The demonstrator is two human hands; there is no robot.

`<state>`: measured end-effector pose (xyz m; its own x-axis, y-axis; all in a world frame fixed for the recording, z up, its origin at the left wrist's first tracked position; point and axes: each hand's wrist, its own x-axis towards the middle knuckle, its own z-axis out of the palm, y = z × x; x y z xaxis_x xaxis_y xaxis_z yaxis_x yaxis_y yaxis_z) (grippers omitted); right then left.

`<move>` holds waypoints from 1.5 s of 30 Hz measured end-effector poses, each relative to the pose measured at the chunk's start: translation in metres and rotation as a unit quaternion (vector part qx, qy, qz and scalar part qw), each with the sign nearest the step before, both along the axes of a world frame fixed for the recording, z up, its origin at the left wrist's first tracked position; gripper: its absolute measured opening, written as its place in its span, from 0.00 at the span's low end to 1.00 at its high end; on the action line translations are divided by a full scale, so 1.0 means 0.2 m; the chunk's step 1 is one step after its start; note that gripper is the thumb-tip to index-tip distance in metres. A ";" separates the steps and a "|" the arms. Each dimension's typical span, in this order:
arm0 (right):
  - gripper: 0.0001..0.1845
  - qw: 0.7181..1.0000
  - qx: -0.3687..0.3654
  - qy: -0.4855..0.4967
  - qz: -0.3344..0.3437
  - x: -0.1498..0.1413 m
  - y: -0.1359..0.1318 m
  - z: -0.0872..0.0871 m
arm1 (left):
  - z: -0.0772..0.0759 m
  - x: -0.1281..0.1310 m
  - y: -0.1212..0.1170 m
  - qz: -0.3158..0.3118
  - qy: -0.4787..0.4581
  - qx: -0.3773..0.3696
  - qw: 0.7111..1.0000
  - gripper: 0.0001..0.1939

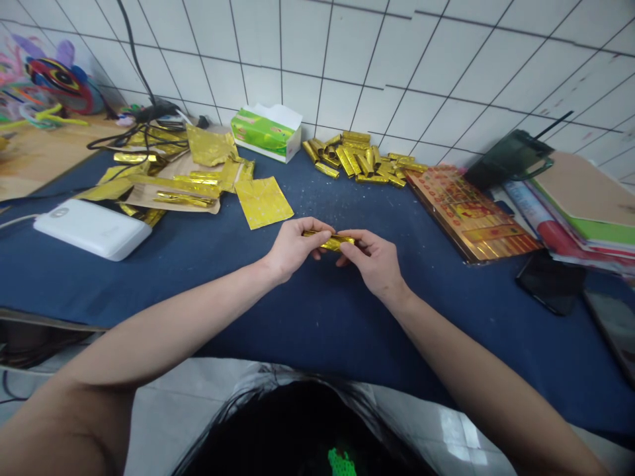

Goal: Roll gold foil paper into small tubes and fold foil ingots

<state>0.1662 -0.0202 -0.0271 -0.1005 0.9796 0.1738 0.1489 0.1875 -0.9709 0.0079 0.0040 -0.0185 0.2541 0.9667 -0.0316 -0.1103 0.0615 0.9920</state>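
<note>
Head view, the only one: seen from where I stood, the left hand [292, 248] pinched the left end of a gold foil piece [333, 243] between thumb and fingers, and the right hand [378, 261] pinched its right end likewise. The piece lay level between the two sets of fingertips, above the blue cloth [317, 311]; whether its underside touched the cloth, I could not tell. Just beyond the left hand, and to its left, lay a flat yellow sheet [264, 203]; farther left of that hand, loose foil and paper [196, 158] sat in a heap, with a white power bank [94, 228] nearer the viewer. Ahead of both hands, well apart from them, stood a pile of gold pieces [354, 158] near the wall. Well to the right of the right hand lay an orange printed pack [473, 215]. Risks, in my judgement: the foil looked thin, so uneven pressure from the two thumbs could crease or tear it; a loosened grip at either end could let it spring open; a leftward sweep of the left forearm could knock the power bank or drag its cable [17, 221].
</note>
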 end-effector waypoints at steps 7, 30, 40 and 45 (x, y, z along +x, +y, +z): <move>0.12 0.996 -0.051 0.078 -0.007 0.00 0.01 0.00 | 0.01 0.00 -0.01 0.002 0.008 0.028 1.000 0.07; 0.07 0.982 -0.122 0.142 -0.014 0.01 0.03 0.02 | -0.01 -0.02 -0.04 0.064 0.221 0.270 0.935 0.10; 0.09 0.972 -0.138 0.188 -0.011 -0.01 0.02 0.03 | 0.00 -0.01 -0.05 0.062 0.225 0.338 0.912 0.09; 0.08 0.981 -0.116 0.147 -0.040 0.00 0.03 0.03 | -0.01 -0.01 -0.06 0.050 0.230 0.365 0.901 0.09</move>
<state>0.1653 -0.0149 -0.0216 -0.0011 0.9990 -0.0456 -0.1386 -0.0453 -0.9893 0.0056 -0.0072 -0.0204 0.2871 0.7901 0.5416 0.3541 -0.6129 0.7064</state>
